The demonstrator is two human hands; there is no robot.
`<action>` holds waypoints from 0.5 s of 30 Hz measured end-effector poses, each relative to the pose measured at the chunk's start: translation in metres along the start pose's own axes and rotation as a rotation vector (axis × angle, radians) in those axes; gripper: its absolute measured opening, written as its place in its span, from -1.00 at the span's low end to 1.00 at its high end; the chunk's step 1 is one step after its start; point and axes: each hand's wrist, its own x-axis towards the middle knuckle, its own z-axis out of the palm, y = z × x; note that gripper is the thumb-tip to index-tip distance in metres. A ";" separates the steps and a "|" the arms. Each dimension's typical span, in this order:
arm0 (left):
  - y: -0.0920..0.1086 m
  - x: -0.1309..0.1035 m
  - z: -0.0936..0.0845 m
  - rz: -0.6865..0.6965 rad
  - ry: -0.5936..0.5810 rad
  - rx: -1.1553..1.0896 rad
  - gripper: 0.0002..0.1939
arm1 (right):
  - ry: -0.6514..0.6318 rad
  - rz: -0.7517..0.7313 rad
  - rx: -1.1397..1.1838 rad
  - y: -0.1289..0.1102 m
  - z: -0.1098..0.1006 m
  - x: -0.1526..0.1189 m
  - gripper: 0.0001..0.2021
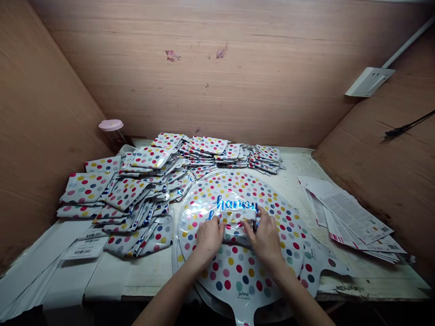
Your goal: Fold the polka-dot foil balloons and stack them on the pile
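A folded foil balloon (236, 227), white with coloured dots, lies in front of me with my two hands at its ends. My left hand (210, 236) grips its left end, fingers curled and thumb on top. At its right end, my right hand (266, 236) is closed on it between thumb and fingers. Beneath it is a pile of flat round foil balloons (234, 271) with the same dots. The top one carries blue lettering starting with "happy"; the second line is mostly covered by the folded balloon and my left hand. Its tail points toward me.
Stacks of folded dotted balloons (149, 158) cover the left and back of the table (295, 163). Printed sheets (353, 213) lie at right, white paper strips (37, 258) and barcode labels (84, 249) at left. A pink-lidded bottle (111, 127) stands back left. Wooden panels (204, 68) enclose three sides.
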 end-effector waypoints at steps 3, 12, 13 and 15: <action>-0.008 -0.006 -0.002 0.083 -0.015 -0.131 -0.67 | 0.007 -0.207 -0.021 -0.005 -0.018 -0.013 -0.38; -0.044 -0.037 0.009 0.838 0.136 -0.092 -0.77 | -0.381 -0.315 0.239 0.043 -0.046 -0.044 -0.17; -0.047 -0.040 0.012 0.893 0.146 -0.071 -0.74 | -0.464 -0.354 0.308 0.043 -0.042 -0.049 -0.43; -0.050 -0.043 0.017 0.941 0.138 -0.075 -0.73 | -0.579 -0.349 0.448 0.038 -0.033 -0.056 -0.74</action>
